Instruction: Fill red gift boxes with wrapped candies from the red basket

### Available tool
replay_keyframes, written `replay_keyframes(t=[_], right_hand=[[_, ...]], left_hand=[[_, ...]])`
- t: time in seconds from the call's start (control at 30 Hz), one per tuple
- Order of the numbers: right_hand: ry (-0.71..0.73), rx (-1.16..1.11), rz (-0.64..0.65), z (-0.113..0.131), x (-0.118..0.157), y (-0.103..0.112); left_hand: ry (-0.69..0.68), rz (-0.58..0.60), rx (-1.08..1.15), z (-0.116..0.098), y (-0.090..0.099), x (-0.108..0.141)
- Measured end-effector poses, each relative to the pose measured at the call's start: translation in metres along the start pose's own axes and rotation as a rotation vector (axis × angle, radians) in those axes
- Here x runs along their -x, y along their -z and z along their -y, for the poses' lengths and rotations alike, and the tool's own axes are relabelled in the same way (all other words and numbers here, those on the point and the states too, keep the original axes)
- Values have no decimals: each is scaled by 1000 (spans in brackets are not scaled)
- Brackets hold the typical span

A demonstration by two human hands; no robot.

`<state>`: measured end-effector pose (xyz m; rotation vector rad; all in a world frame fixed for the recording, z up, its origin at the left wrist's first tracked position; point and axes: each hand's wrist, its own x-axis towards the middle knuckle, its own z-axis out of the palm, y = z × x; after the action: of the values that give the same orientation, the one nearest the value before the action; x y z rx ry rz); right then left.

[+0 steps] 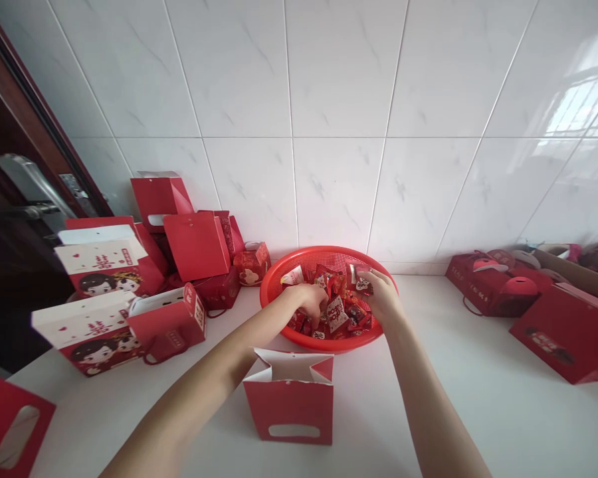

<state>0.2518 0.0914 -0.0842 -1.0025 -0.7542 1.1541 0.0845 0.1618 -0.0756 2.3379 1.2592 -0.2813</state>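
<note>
A red plastic basket (pixel 329 344) with perforated sides holds many small wrapped sweets (pixel 336 313) in red and white packets. My left hand (pixel 311 302) reaches down among them, fingers curled; whatever they close on is hidden. At the basket's right side, my right hand (pixel 385 297) pinches a red and white sweet packet (pixel 363 281) between thumb and fingers, raised above the pile. In front of the basket, between my forearms, a red paper gift box (pixel 290 405) stands upright with its top open and a white-lined mouth.
Several red and white gift boxes (pixel 99 332) crowd the left side of the white table (pixel 443 392). More red boxes (pixel 498 282) stand at the right, beside a large red box (pixel 568 332). A tiled wall (pixel 339 186) rises behind; a dark door (pixel 10 265) borders the left.
</note>
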Motion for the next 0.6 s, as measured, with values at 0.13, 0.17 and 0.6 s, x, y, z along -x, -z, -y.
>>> replay_keyframes(t=[0.13, 0.17, 0.6], right_hand=[[1, 2, 2, 0, 0, 0], [2, 2, 4, 0, 0, -1], [14, 5, -10, 2, 1, -1]], left_hand=[[-13, -10, 21, 7, -2, -3], [-29, -12, 37, 10, -2, -3], [-238, -388, 322, 13, 8, -5]])
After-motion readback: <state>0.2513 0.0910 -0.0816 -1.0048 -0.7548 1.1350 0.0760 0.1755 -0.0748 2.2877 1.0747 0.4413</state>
